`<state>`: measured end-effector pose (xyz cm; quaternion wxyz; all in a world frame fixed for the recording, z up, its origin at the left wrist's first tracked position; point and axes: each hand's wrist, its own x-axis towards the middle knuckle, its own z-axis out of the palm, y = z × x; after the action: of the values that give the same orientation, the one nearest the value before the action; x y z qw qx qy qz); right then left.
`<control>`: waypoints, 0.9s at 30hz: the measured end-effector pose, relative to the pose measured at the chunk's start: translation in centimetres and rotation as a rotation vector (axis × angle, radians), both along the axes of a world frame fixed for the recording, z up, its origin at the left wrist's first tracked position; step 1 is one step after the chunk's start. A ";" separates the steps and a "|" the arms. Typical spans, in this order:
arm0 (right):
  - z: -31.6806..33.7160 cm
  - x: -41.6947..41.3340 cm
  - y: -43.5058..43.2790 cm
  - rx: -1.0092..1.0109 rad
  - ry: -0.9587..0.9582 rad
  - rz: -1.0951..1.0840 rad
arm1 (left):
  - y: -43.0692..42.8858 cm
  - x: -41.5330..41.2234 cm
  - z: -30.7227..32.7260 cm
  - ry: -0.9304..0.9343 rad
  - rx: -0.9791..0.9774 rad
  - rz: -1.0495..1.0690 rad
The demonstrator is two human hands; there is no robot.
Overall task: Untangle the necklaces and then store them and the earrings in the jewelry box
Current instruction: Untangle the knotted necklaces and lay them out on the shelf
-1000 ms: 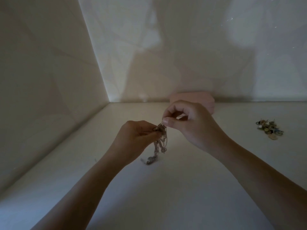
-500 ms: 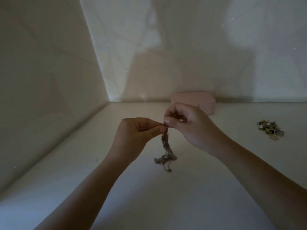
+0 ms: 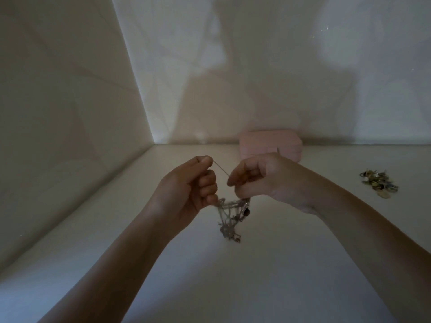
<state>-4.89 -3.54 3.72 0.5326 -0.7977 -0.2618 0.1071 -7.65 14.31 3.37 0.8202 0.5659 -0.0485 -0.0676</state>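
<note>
Head view, the only one you have: the necklaces [image 3: 229,217] hang as one tangled clump between your two hands, above the white table [image 3: 256,287]. Whether the lowest loops touch the table, I cannot tell. Your left hand [image 3: 186,183] is closed and pinches one thin strand [image 3: 221,170] between thumb and forefinger, while its lower fingers are curled against the top of the clump. Your right hand [image 3: 263,180] is closed too. Its fingertips pinch the other end of that strand, and its lower fingers hold the clump where a dark bead shows. The strand runs tight between the two pinches.

The pink jewelry box [image 3: 270,143] stands with its lid shut at the back, against the wall [image 3: 256,78] and partly behind your right hand. The earrings [image 3: 377,184] lie in a small pile on the table to the right, well apart from the hands.

I judge the chains to be very light, limp and easy to break, and they will probably slip between the fingers. Take hold with the fingertips close to the knot, on one strand only, and loosen it gently. A strong pull will likely only tighten the knot.
</note>
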 end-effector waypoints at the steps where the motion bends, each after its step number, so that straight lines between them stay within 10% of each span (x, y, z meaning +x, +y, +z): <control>1: -0.1 0.0 0.2 -0.113 -0.098 -0.087 | 0.1 -0.1 0.0 -0.006 0.037 -0.021; 6: -1.3 1.2 0.5 -0.104 -0.441 -0.474 | 0.8 -0.2 0.2 0.065 0.212 -0.213; 14: -0.8 0.4 1.5 0.511 0.463 -0.230 | 0.8 -0.1 -0.1 -0.066 0.697 -0.069; 27: -0.7 1.5 0.4 0.669 0.605 -0.197 | 1.5 0.3 -0.3 -0.141 0.584 0.056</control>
<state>-3.38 -3.16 2.98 0.8210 -0.5357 -0.0377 0.1937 -7.32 15.78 3.05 0.6188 0.7824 -0.0682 -0.0163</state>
